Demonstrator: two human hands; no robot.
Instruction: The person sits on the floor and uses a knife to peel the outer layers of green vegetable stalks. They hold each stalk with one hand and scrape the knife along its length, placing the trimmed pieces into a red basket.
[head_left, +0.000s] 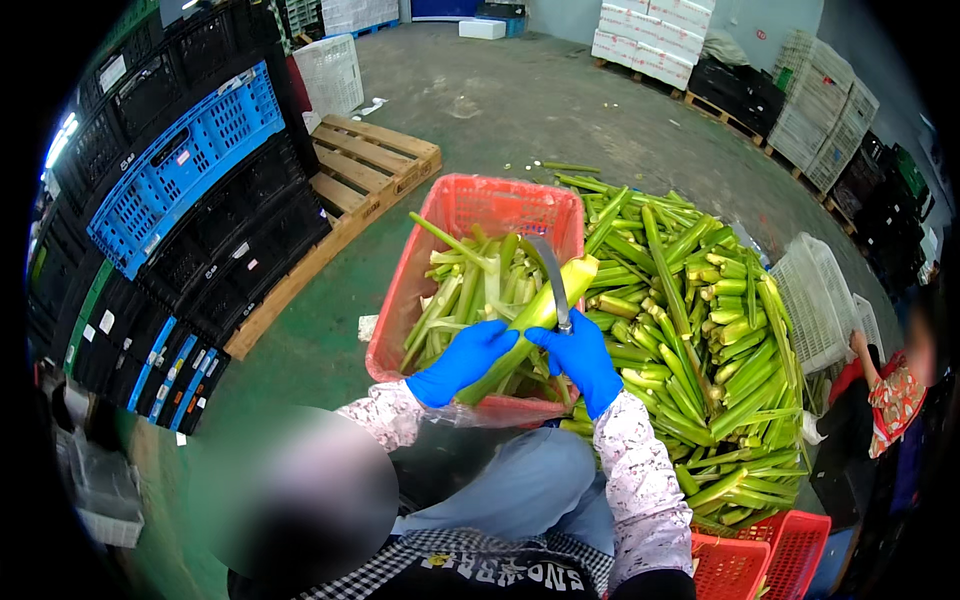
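Observation:
In front of me a thick green vegetable stalk (534, 319), pale at its upper end, slants over a red plastic crate (390, 315). My left hand (459, 361), in a blue glove, grips the stalk near its lower part. The blue-gloved right hand (583, 364) is closed around a sickle (557, 289), whose handle is mostly hidden by the fingers. Its curved grey blade rises across the stalk's right side, and my right thumb rests against the stalk. Cut stalks and leaf sheaths (457, 300) lie in the crate, which has a clear plastic liner.
A large pile of green stalks (690, 337) lies right of the crate. Red baskets (731, 566) stand at lower right, and a white basket (814, 300) beyond the pile. Another person (892, 397) is at far right. Stacked black crates (240, 202) and a wooden pallet (367, 161) stand left.

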